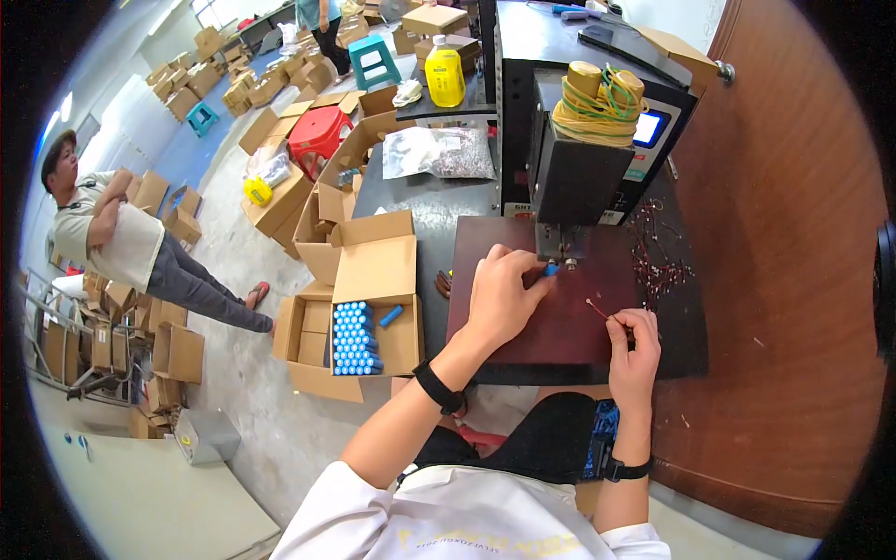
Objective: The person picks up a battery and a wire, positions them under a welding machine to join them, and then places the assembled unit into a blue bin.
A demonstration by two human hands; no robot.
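Observation:
My left hand (pixel 504 297) pinches a small blue cylindrical battery cell (pixel 551 270), mostly hidden by the fingers. The cell's end sits close under the metal tips (pixel 570 264) of a black bench machine (pixel 583 182) that looks like a spot welder; whether they touch I cannot tell. To the right, over the edge of the dark red work board (pixel 495 245), my right hand (pixel 635 345) holds a thin red wire (pixel 598 309) between thumb and fingers. The wire's free end points up and left, toward the cell.
Left of the board stands an open cardboard box (pixel 401 350) with rows of blue cells and one loose cell (pixel 391 315). Short wires (pixel 661 261) lie heaped at the right. Behind are a clear bag (pixel 457 154) and a yellow bottle (pixel 445 75). A person (pixel 112 224) stands at left, arms folded.

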